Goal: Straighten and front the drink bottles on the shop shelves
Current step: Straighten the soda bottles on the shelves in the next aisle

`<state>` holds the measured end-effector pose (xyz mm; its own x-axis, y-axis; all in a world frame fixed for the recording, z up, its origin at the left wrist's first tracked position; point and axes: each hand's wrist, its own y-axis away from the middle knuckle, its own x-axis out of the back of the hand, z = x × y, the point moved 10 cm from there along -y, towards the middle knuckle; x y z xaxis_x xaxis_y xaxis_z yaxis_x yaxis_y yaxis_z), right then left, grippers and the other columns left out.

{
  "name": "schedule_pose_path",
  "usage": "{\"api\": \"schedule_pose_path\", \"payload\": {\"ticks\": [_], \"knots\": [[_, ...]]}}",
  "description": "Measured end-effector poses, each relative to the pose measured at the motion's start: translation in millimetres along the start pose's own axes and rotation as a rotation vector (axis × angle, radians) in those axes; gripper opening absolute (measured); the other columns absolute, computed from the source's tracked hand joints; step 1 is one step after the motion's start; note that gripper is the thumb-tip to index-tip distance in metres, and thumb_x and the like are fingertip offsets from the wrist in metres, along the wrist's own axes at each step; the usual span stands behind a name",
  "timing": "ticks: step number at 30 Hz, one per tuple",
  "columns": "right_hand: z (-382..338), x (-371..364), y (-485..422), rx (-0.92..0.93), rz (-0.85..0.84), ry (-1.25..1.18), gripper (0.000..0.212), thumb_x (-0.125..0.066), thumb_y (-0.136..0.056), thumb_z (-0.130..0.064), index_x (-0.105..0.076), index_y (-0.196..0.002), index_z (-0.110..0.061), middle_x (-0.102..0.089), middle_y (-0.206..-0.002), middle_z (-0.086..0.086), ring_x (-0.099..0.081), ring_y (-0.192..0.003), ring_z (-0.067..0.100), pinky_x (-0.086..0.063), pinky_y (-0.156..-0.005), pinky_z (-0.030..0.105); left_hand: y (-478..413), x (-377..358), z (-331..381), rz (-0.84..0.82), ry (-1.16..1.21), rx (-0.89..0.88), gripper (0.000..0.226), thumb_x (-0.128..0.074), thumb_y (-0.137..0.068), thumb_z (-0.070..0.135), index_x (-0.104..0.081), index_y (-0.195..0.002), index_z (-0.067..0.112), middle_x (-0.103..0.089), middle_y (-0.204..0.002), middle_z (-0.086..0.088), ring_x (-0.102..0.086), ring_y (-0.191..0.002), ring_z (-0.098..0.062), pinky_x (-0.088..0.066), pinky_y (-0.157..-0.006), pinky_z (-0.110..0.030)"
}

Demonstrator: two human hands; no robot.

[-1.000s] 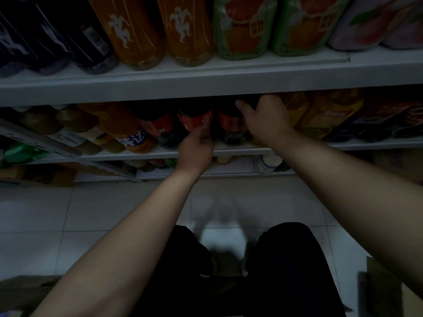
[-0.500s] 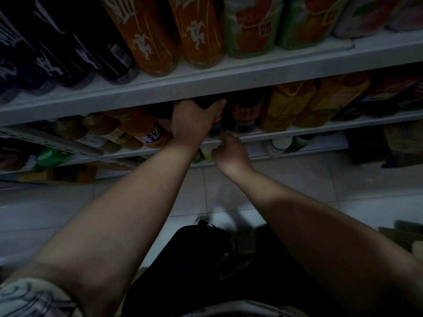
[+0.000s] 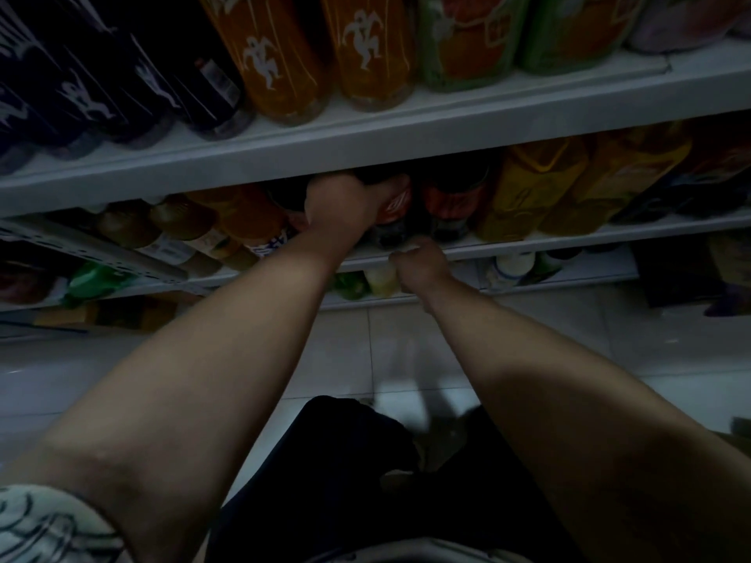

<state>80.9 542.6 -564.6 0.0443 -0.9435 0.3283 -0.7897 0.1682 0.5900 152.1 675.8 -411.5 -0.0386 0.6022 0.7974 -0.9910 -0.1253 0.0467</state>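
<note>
Cola bottle (image 3: 396, 207) on the middle shelf (image 3: 569, 240), clasped at its shoulder by our left grip (image 3: 341, 209), at 12 o'clock in view.

Our left grip wraps the shoulder from 9 o'clock, which we judge is to twist the red label outward. Our right grip (image 3: 420, 266) sits curled at 6 o'clock by the base and shelf lip, probably steadying; we cannot tell whether it holds anything. The bottle stands upright, its long axis running 12 to 6 o'clock, the cap hidden under the upper shelf (image 3: 365, 144) and the label partly toward us. A second cola bottle (image 3: 451, 205) stands just beside it at 3 o'clock, an orange bottle (image 3: 244, 215) at 9 o'clock.
</note>
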Motion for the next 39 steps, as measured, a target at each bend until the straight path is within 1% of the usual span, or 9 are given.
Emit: {"api": "schedule_pose_path", "payload": {"ticks": [5,14,19,21,24,26,28,34,39], "knots": [[-7,-6,-16,0.115,0.08,-0.1,0.071,-0.07,-0.082,-0.023,-0.032,-0.142,-0.016,-0.054,-0.132,0.007,-0.053,-0.117,0.024,-0.036,-0.087,0.02,-8,-3,-2,-0.072,0.022,-0.044,0.073,-0.073,-0.07,0.061,-0.056,-0.13,0.023,-0.06,-0.13,0.0,-0.052,-0.122,-0.019,-0.037,-0.089,-0.016],[-6,-34,-29,0.088,0.135,-0.426,0.099,-0.078,-0.074,-0.029,-0.016,-0.151,-0.02,-0.041,-0.146,0.007,-0.044,-0.129,0.022,-0.041,-0.105,0.038,-2,-5,6,-0.176,-0.046,-0.103,0.063,-0.067,-0.083,0.05,-0.051,-0.135,0.019,-0.059,-0.13,-0.005,-0.052,-0.121,-0.022,-0.039,-0.089,-0.021],[-6,-44,-26,0.104,0.204,-0.462,0.102,-0.077,-0.075,-0.035,-0.009,-0.15,-0.026,-0.031,-0.152,0.004,-0.038,-0.134,0.02,-0.037,-0.107,0.038,17,-1,13,-0.011,-0.187,-0.052,0.068,-0.066,-0.067,0.073,-0.065,-0.101,0.014,-0.067,-0.091,-0.003,-0.065,-0.093,-0.022,-0.051,-0.068,-0.029],[-3,-47,-25,0.074,0.236,-0.458,0.101,-0.075,-0.077,-0.033,-0.007,-0.151,-0.025,-0.027,-0.154,0.005,-0.036,-0.135,0.021,-0.033,-0.107,0.031,17,1,12,0.047,-0.26,0.026,0.063,-0.061,-0.066,0.078,-0.06,-0.079,0.016,-0.059,-0.072,-0.001,-0.065,-0.082,-0.024,-0.042,-0.055,-0.026],[-2,-57,-22,0.024,0.237,-0.539,0.097,-0.071,-0.083,-0.03,-0.003,-0.152,-0.027,-0.021,-0.156,0.005,-0.034,-0.135,0.021,-0.027,-0.096,0.015,7,-1,14,0.057,-0.194,0.023,0.064,-0.063,-0.072,0.071,-0.065,-0.104,0.016,-0.068,-0.1,-0.008,-0.063,-0.1,-0.029,-0.047,-0.068,-0.03],[-6,-60,-20,0.026,0.236,-0.563,0.096,-0.07,-0.083,-0.03,-0.003,-0.152,-0.029,-0.023,-0.155,0.005,-0.034,-0.136,0.022,-0.028,-0.098,0.018,0,-4,14,0.004,-0.123,-0.01,0.07,-0.066,-0.076,0.064,-0.056,-0.128,0.018,-0.061,-0.126,-0.007,-0.053,-0.12,-0.028,-0.046,-0.091,-0.032],[-7,-60,-18,0.066,0.259,-0.593,0.091,-0.067,-0.085,-0.026,-0.007,-0.152,-0.027,-0.028,-0.153,0.01,-0.037,-0.135,0.026,-0.034,-0.103,0.026,-4,-5,14,-0.062,-0.095,-0.047,0.072,-0.067,-0.079,0.058,-0.048,-0.137,0.022,-0.054,-0.138,-0.004,-0.045,-0.13,-0.024,-0.038,-0.098,-0.027],[9,-53,-20,0.082,0.203,-0.37,0.082,-0.065,-0.083,-0.035,-0.018,-0.149,-0.027,-0.042,-0.142,0.009,-0.047,-0.125,0.027,-0.036,-0.101,0.028,-9,-9,2,-0.249,0.01,-0.022,0.068,-0.07,-0.082,0.047,-0.045,-0.14,0.021,-0.048,-0.143,-0.003,-0.041,-0.132,-0.022,-0.033,-0.1,-0.022],[2,-33,-19,0.112,0.162,-0.173,0.061,-0.067,-0.083,-0.031,-0.044,-0.137,-0.014,-0.053,-0.133,0.013,-0.052,-0.12,0.027,-0.041,-0.102,0.034,18,11,10,-0.046,-0.03,-0.076,0.056,-0.073,-0.081,0.037,-0.057,-0.125,0.006,-0.062,-0.121,-0.015,-0.056,-0.114,-0.028,-0.045,-0.089,-0.028]]}}
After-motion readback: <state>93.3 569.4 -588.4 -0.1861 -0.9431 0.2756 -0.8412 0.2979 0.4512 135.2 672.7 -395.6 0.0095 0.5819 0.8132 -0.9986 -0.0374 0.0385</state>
